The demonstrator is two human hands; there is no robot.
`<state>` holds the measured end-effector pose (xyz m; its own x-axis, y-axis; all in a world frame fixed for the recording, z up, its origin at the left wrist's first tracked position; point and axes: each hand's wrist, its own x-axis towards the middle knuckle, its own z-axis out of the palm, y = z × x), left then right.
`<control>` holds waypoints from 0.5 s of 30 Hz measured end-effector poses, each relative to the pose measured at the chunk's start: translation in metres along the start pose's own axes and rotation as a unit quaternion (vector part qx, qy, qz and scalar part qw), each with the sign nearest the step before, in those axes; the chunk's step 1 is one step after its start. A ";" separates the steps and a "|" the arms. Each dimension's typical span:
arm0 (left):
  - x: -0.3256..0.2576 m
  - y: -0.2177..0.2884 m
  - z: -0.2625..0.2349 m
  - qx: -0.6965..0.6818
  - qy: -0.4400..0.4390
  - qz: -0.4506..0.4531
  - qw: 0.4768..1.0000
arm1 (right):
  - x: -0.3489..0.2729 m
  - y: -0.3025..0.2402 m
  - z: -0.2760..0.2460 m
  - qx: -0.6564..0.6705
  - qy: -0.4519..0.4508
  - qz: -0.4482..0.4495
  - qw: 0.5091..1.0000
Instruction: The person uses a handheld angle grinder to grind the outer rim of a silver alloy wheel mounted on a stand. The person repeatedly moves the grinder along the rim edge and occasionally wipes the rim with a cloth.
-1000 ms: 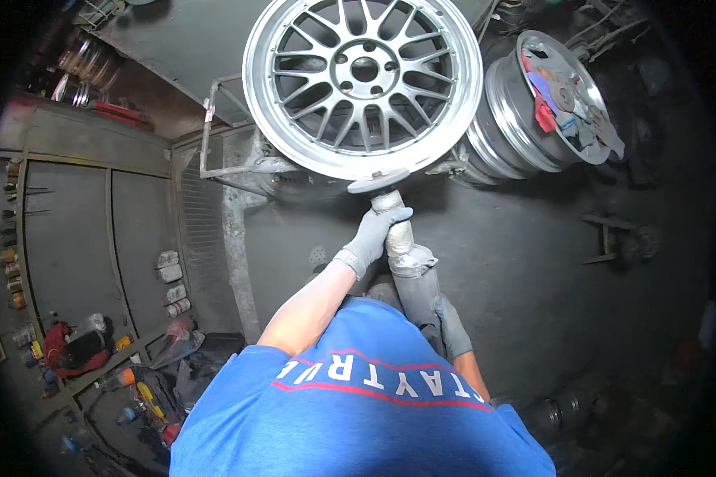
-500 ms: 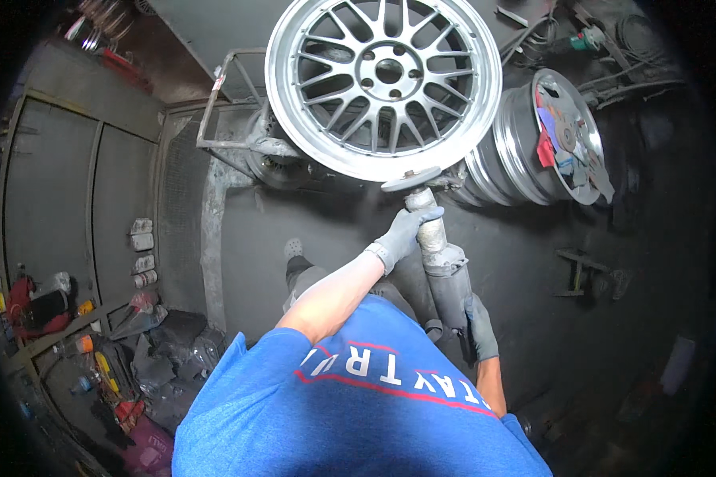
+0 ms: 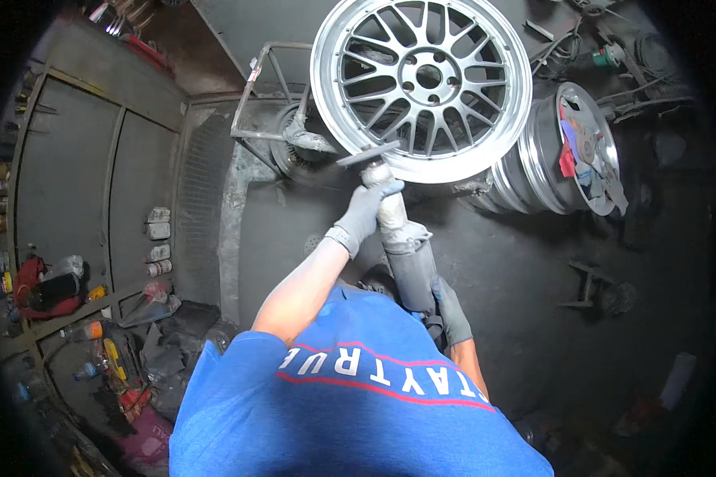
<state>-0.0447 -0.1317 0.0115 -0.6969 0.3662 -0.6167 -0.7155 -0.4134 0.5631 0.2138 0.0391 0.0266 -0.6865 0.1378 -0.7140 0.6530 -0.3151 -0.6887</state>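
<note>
A large silver multi-spoke wheel rim (image 3: pixel 445 168) stands face-up toward me at the top centre. Beneath its lower left edge is an angle grinder (image 3: pixel 412 270), a grey dusty body with a pale wrapped neck. The thin disc (image 3: pixel 368 153) on its head lies tilted against or very near the rim's outer lip; contact is hard to tell. In a grey glove, my left hand (image 3: pixel 363 208) wraps around the neck just below the disc. My right hand (image 3: pixel 451 316), gloved too, grips the rear of the body close to my shirt.
Right of the rim lies another wheel barrel (image 3: pixel 537 159), with cloth scraps and discs (image 3: pixel 589 151) on it. A metal frame (image 3: pixel 250 131) stands at left. Cans (image 3: pixel 158 230) and bags line the left wall. A metal stand (image 3: pixel 587 286) sits on the floor at right.
The grinder has moved left along the rim's lower edge, its disc now tilted up to the right. Both my hands travel with it. The whole view has shifted, so the rim appears farther right.
</note>
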 end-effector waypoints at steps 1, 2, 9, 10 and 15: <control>0.001 0.007 -0.001 0.009 0.003 0.010 1.000 | 0.004 -0.004 0.004 0.010 -0.012 0.004 1.000; 0.002 0.013 -0.002 0.019 0.007 0.021 1.000 | 0.009 -0.004 0.006 0.011 -0.014 0.008 1.000; 0.008 -0.005 0.015 0.023 0.040 0.039 0.998 | 0.011 -0.008 -0.017 0.055 -0.021 0.040 0.997; 0.007 -0.014 0.023 0.013 0.038 0.036 0.999 | 0.008 -0.001 -0.030 0.051 -0.022 0.019 0.998; 0.012 -0.070 0.064 0.036 0.021 0.001 0.999 | -0.037 -0.015 -0.069 0.037 0.041 0.050 0.997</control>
<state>-0.0060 -0.0449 -0.0006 -0.6968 0.3296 -0.6371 -0.7168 -0.3531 0.6012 0.2517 0.1035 0.0544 -0.5887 0.1774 -0.7887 0.6898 -0.3984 -0.6045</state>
